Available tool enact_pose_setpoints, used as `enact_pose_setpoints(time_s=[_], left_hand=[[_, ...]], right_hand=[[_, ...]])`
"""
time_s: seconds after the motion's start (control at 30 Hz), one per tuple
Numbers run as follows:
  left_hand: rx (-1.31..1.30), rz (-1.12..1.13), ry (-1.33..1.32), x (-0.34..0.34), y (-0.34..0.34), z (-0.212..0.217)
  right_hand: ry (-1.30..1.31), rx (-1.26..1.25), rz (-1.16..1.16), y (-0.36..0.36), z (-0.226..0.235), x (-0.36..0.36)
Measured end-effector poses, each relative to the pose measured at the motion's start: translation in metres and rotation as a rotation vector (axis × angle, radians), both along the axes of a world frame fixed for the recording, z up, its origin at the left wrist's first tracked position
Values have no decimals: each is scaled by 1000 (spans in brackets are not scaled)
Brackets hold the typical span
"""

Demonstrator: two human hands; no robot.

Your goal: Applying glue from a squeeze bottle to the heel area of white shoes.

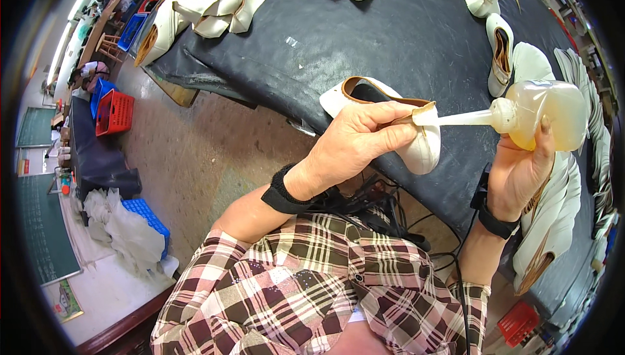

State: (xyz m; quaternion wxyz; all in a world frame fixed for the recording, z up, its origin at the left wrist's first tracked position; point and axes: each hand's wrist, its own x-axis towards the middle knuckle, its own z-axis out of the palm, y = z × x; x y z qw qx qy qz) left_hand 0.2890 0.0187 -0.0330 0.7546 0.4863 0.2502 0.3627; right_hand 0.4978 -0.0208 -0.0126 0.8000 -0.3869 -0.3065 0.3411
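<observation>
Left hand (355,143) pinches the heel edge of a cream shoe upper (390,117), fingers clamped. Right hand (521,172) grips a translucent glue bottle (550,114); its long nozzle (465,118) runs leftward, tip touching the upper just beside the left fingertips (407,115).

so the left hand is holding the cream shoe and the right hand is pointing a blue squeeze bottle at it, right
Not quite: the bottle is clear with yellowish liquid, not blue. The head view shows it. The left hand does hold the cream shoe, and the right hand points the bottle at it.
</observation>
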Motion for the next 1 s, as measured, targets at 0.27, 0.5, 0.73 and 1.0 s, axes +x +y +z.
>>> enact_pose_setpoints(time_s=[0.27,0.5,0.73,1.0], left_hand=[[334,26,216,5,3,1],[1162,-115,642,33,28,0],[1174,-259,831,74,20,-58],[1205,-229,967,73,28,-37]], right_hand=[[95,175,-122,-40,18,81],[298,64,-21,-40,-3,70],[416,28,-143,-123,-7,135],[659,25,-537,-249,-78,116]])
